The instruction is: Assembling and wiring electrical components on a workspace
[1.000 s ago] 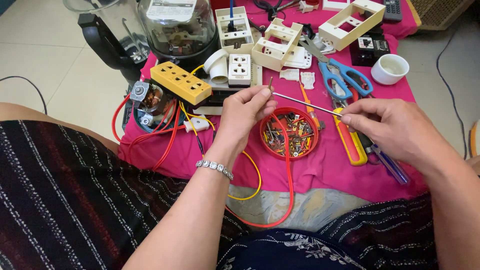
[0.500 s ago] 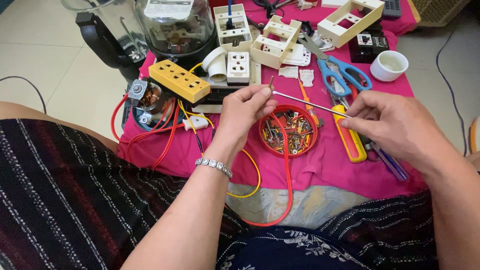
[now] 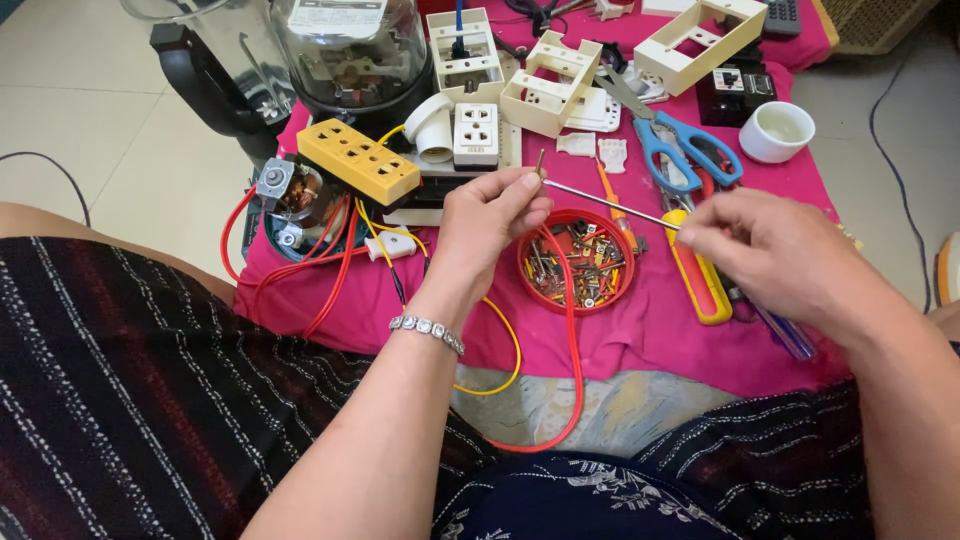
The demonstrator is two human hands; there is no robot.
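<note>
Pinching a small brass-coloured screw (image 3: 541,160) between thumb and fingertips, the left hand (image 3: 487,222) is hovering just above the round red plastic lid (image 3: 577,262) filled with mixed screws. The right hand (image 3: 775,250) is gripping a thin silver screwdriver shaft (image 3: 605,200) with fingers curled together around its near end, its tip meeting the screw at the left fingertips. Beyond the left fingers are lying a white wall socket (image 3: 477,134) and a yellow rectangular power strip (image 3: 359,160); beyond the right fingers, blue-handled scissors (image 3: 685,148) are resting on the pink cloth (image 3: 640,340).
</note>
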